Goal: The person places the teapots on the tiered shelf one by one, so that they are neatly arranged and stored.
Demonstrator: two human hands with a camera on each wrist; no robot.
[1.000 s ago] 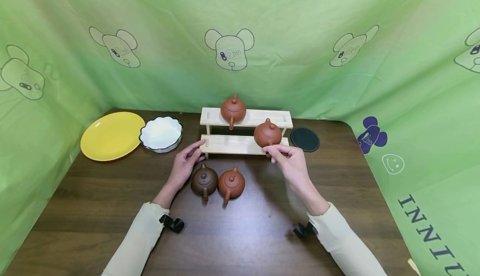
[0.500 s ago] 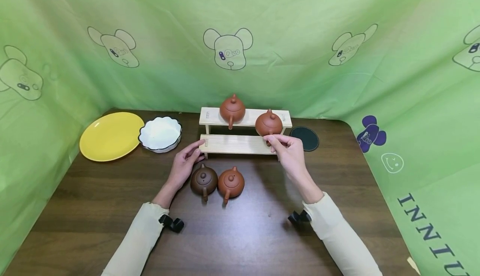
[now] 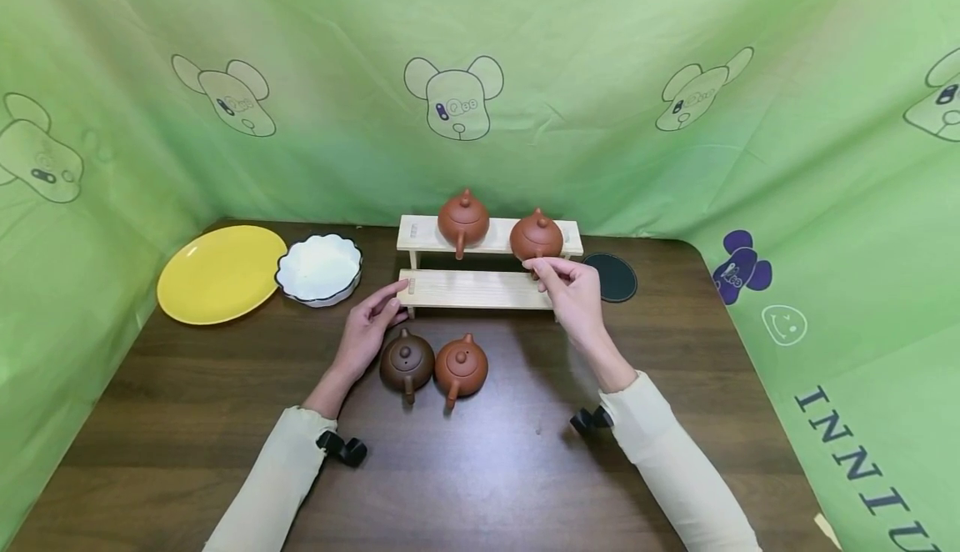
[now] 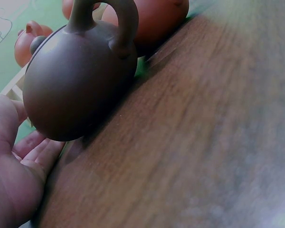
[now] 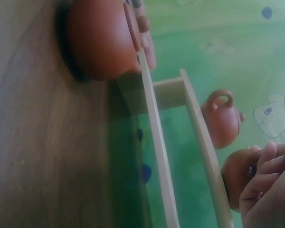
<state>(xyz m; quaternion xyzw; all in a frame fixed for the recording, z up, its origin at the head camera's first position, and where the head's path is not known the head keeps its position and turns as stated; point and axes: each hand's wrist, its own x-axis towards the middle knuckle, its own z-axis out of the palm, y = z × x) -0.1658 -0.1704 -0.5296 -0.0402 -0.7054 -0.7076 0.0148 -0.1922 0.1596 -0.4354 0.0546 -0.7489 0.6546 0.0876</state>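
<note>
We see the right hand (image 3: 574, 295) pinching a round red teapot (image 3: 536, 239) at the right side of the top shelf (image 3: 500, 235). The left hand (image 3: 366, 328) is loose, its fingers touching the low shelf (image 3: 472, 288). Another red pot (image 3: 462, 223) sits up top. A dark brown pot (image 3: 407, 366) and an orange-brown pot (image 3: 461, 373) stand on the tabletop (image 3: 450, 485). All four wear lids, so we can't see inside. The shelves are pale wood. Farther out, we spot a white wavy bowl (image 3: 324, 299), a shiny yellow plate (image 3: 217, 277) and a round black mat (image 3: 615, 277).
</note>
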